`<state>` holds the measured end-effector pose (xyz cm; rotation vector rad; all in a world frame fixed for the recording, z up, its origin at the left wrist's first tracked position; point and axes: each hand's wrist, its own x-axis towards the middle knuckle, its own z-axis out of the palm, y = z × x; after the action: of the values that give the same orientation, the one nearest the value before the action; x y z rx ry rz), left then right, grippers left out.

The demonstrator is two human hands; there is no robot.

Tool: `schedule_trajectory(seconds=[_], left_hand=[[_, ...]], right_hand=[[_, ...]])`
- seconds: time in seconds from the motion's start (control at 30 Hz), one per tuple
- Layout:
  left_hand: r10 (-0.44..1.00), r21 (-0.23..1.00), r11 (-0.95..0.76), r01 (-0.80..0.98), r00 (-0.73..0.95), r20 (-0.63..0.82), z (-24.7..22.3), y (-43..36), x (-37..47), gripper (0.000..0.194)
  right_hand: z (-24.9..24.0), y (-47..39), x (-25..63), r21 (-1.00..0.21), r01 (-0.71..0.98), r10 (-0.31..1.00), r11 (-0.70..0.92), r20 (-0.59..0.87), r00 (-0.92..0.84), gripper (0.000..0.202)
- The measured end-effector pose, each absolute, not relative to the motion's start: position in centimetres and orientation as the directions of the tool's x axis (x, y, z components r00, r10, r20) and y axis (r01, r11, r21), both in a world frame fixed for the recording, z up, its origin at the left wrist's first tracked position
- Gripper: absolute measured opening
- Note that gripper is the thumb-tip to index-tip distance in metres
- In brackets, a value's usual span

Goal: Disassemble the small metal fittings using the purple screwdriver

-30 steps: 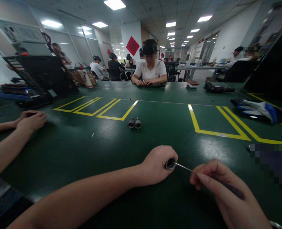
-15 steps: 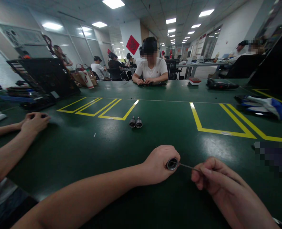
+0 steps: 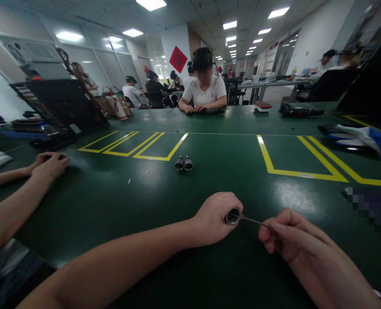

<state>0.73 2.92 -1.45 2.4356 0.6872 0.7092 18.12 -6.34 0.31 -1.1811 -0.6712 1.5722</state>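
My left hand (image 3: 214, 219) is wrapped round a metal socket-like piece (image 3: 233, 216), its round hollow end facing me. Between the fingertips of my right hand (image 3: 293, 236) is pinched a thin metal rod (image 3: 255, 221), whose far end reaches into the opening of that piece. Two similar metal pieces (image 3: 184, 163) stand side by side on the green table (image 3: 151, 189), beyond my left hand.
At the left are a person's forearms and hands (image 3: 48, 167). Another person (image 3: 205, 88) sits across the table. Yellow tape outlines (image 3: 306, 174) mark the surface. Blue and white gloves (image 3: 361, 138) and a dark tool (image 3: 301, 110) lie at the right, a black rack (image 3: 64, 105) at the left.
The whole view has shifted slightly. Both hands keep their grips, and the rod is still in the opening of the metal piece.
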Motion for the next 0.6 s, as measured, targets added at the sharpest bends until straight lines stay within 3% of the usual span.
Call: schedule_trajectory(seconds=[0.13, 0.3, 0.37, 0.6], left_hand=[[0.581, 0.589, -0.746, 0.311, 0.737, 0.346, -1.6, 3.0, 0.7, 0.007], [0.580, 0.539, -0.758, 0.366, 0.757, 0.302, -1.6, 2.7, 0.6, 0.005], [0.557, 0.491, -0.782, 0.384, 0.784, 0.274, -1.4, 2.6, 0.6, 0.007], [0.515, 0.480, -0.793, 0.375, 0.834, 0.199, -1.0, 2.8, 0.5, 0.009]], right_hand=[[0.0, -6.4, 18.2, -0.851, -0.403, 0.929, -0.336, -0.371, 0.008, 0.017], [-0.7, -7.1, 18.4, -0.969, -0.147, 0.977, -0.198, -0.206, 0.046, 0.020], [-0.8, -7.2, 18.5, -0.974, -0.098, 0.978, -0.205, -0.208, 0.014, 0.022], [0.1, -6.2, 18.2, -0.865, -0.326, 0.918, -0.382, -0.395, -0.028, 0.017]])
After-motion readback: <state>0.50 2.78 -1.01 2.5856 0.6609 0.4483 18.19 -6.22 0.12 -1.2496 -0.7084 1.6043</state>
